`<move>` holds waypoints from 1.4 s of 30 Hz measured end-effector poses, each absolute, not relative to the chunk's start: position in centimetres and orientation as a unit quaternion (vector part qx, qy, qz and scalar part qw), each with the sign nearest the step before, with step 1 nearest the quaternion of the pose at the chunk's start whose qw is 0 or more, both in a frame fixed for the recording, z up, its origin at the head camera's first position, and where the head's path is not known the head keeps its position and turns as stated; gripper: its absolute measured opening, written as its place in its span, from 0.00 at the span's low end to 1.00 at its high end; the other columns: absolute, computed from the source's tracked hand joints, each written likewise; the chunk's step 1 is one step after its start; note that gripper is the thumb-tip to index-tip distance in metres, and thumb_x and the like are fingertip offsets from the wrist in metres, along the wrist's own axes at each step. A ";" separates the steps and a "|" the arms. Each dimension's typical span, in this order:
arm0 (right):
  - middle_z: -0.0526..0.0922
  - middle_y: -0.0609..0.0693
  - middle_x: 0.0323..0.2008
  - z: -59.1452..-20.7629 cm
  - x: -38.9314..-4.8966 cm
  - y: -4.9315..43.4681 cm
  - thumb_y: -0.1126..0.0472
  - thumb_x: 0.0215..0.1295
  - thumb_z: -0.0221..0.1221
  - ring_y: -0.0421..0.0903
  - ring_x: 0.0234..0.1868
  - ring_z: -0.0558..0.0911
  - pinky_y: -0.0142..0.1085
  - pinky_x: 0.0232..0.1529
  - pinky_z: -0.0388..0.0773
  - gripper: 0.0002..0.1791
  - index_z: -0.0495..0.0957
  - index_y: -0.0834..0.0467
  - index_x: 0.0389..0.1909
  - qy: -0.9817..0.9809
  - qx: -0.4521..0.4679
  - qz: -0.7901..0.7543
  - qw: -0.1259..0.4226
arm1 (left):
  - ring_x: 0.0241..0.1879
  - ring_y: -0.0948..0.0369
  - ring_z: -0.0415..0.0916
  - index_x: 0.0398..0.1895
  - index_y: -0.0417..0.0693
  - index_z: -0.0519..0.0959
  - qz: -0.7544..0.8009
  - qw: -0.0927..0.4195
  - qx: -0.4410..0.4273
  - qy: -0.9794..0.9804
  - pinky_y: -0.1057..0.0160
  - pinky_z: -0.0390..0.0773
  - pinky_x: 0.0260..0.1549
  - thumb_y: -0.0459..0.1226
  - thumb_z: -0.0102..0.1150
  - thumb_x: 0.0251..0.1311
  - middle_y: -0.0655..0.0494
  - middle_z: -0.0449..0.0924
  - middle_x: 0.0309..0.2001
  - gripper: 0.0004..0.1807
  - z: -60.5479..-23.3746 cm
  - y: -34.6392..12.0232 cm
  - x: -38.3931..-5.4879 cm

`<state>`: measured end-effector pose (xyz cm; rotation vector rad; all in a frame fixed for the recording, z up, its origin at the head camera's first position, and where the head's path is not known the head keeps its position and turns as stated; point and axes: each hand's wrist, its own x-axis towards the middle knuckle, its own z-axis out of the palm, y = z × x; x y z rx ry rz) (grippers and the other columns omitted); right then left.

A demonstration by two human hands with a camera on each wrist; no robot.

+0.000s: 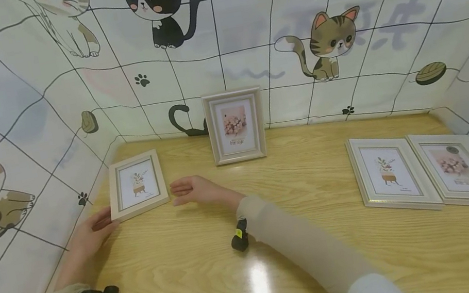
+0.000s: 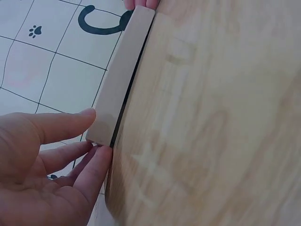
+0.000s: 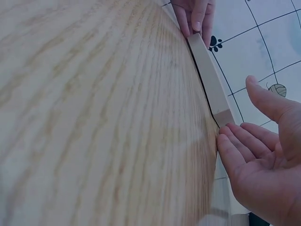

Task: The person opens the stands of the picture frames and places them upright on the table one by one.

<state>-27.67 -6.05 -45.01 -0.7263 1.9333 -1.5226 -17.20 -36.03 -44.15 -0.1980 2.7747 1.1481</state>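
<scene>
Where the surface (image 1: pixel 192 279) runs left of the upright frame (image 1: pixel 242 153), the pale frame (image 1: pixel 136 183) lies on it, likely light and stiff, brittle if glazed; best held by its side edges. Left hand (image 1: pixel 90 236) pinches its near corner away from the upright frame; right hand (image 1: pixel 199 189), fingers straight, thumb apart, sits toward the upright frame, contact unclear.

My feed shows the right hand (image 3: pixel 265 165), fingers extended and thumb raised, at the near end of a pale frame (image 3: pixel 210 82) on the wooden table (image 3: pixel 103 113). The left hand (image 3: pixel 194 14) touches its far end; beyond, I see a wall (image 3: pixel 254 47) with a paw print (image 3: pixel 215 44).
</scene>
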 end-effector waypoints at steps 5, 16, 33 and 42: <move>0.68 0.63 0.71 -45.1 -27.5 -6.6 0.65 0.69 0.61 0.54 0.71 0.71 0.35 0.70 0.71 0.33 0.61 0.68 0.72 0.719 -0.263 -0.569 0.299 | 0.72 0.38 0.60 0.77 0.35 0.49 0.417 0.084 -0.074 0.902 0.79 0.74 0.52 0.46 0.52 0.74 0.30 0.59 0.73 0.39 -44.5 -35.8 -17.0; 0.71 0.59 0.70 -44.9 -27.2 -6.6 0.60 0.70 0.60 0.50 0.71 0.71 0.35 0.69 0.72 0.33 0.63 0.64 0.72 0.721 -0.226 -0.583 0.299 | 0.77 0.39 0.48 0.80 0.41 0.42 0.487 0.099 -0.109 0.861 0.39 0.56 0.74 0.48 0.48 0.75 0.35 0.48 0.78 0.41 -44.3 -34.8 -16.9; 0.77 0.64 0.64 -44.5 -27.1 -6.9 0.64 0.72 0.57 0.55 0.66 0.77 0.41 0.65 0.77 0.26 0.67 0.67 0.69 0.631 -0.097 -0.705 0.310 | 0.53 0.84 0.71 0.79 0.43 0.47 0.698 0.091 -0.160 0.692 0.83 0.72 0.55 0.35 0.56 0.70 0.46 0.38 0.81 0.40 -44.2 -34.8 -17.3; 0.75 0.68 0.63 -44.0 -27.0 -6.9 0.69 0.72 0.55 0.59 0.66 0.76 0.43 0.68 0.75 0.24 0.67 0.72 0.66 0.603 -0.053 -0.733 0.310 | 0.45 0.82 0.77 0.78 0.39 0.46 0.737 0.081 -0.171 0.649 0.83 0.77 0.48 0.36 0.59 0.69 0.62 0.70 0.63 0.42 -44.3 -34.9 -17.3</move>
